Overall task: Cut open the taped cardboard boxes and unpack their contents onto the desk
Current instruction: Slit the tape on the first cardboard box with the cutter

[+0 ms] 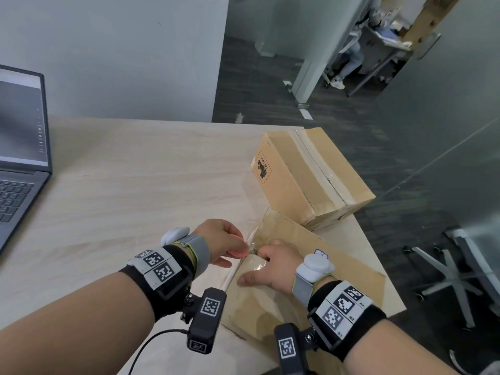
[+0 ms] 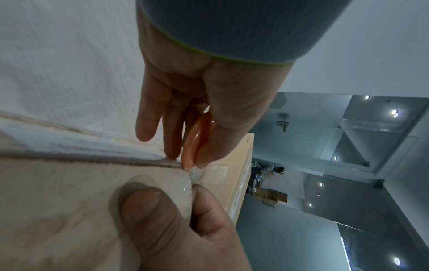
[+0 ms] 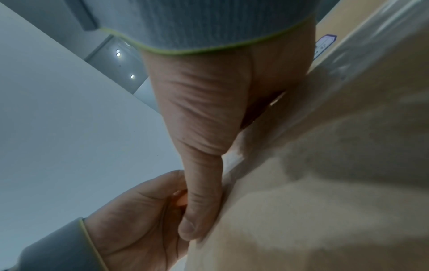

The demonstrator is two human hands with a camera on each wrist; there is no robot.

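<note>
On the desk [image 1: 140, 169]: two cardboard boxes sit at your right, and your hands meet at the nearer one.
Near box [image 1: 319, 277]: it lies flat on the desk's near right corner, wrapped in glossy clear tape, with a small purple-edged label [image 1: 321, 253] on top just past your right wrist.
Far box [image 1: 311, 177]: it stands just beyond the near box, close to the desk's right edge, with a taped seam along its top and a red dashed mark on the end facing you.
Left hand [image 1: 221, 242]: your thumb and fingers pinch a small orange cutter [image 2: 197, 139]; its tip meets the tape at the near box's left edge, where the tape is puckered.
Left fingers [image 2: 148, 117]: your little finger sticks out apart from the rest, which lie close along the cutter.
Right hand [image 1: 270, 266]: it presses down on the near box's top beside the cutter, with the thumb laid flat on the tape and pointing toward you.
Right fingers: they curl over the box's taped edge; you cannot tell how far they reach beneath.
Laptop [image 1: 19, 147]: it stands open at the desk's left side, well apart from both boxes.
Floor beyond: a chair base [image 1: 443, 269] shows at right.
</note>
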